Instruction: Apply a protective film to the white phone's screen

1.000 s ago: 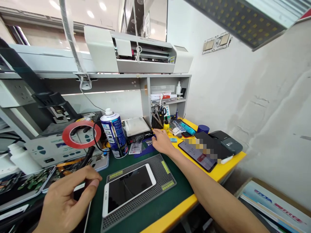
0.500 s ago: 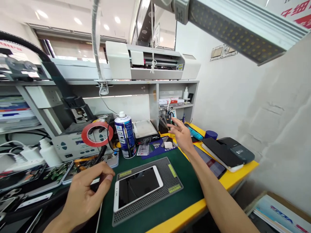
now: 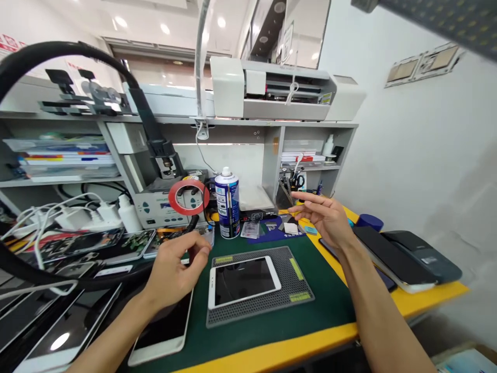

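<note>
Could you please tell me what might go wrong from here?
The tall blue-and-white spray can might topple if the left hand swings into it. The white-framed, black-screened phone lies unclamped on the grey perforated mat, so a bump from the right hand could slide it.

Spray can (image 3: 222,207), tape roll (image 3: 173,198), perhaps a lamp (image 3: 454,19)

Room abv white phone (image 3: 245,281); spray can (image 3: 228,207) blocks way bhnd.
</note>
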Available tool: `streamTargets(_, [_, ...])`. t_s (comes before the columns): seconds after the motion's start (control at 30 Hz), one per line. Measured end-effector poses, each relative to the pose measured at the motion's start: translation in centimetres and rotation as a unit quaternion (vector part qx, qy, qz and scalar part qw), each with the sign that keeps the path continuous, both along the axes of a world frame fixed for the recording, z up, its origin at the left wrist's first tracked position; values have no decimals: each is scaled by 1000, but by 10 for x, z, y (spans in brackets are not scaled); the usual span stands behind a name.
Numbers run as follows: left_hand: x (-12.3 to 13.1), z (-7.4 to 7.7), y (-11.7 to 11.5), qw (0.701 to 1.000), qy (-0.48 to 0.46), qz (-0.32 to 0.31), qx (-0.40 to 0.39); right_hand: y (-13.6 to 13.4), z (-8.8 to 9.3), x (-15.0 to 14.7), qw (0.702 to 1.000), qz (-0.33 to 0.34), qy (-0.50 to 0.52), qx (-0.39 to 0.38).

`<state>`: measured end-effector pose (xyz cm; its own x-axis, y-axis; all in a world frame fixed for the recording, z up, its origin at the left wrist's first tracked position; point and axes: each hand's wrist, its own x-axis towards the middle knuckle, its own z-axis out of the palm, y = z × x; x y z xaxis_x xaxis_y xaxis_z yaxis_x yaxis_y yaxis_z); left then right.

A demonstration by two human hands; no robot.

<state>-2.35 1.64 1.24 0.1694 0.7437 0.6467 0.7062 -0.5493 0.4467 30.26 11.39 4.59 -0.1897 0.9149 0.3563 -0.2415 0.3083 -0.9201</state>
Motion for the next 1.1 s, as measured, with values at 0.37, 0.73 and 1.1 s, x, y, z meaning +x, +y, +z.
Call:
streamTargets(0.37, [-5,0,5,996,-40,43,-61,-6,4,-6,998,16,-53,-21])
streamTargets(0.73, [-4,2,5,995,-34,36,-90,-8,4,-9,997,36,-56,-26])
streamTargets(1.1, [5,10,-3,982,83,6,-171,-4,-5,-13,981,129,-118,-79])
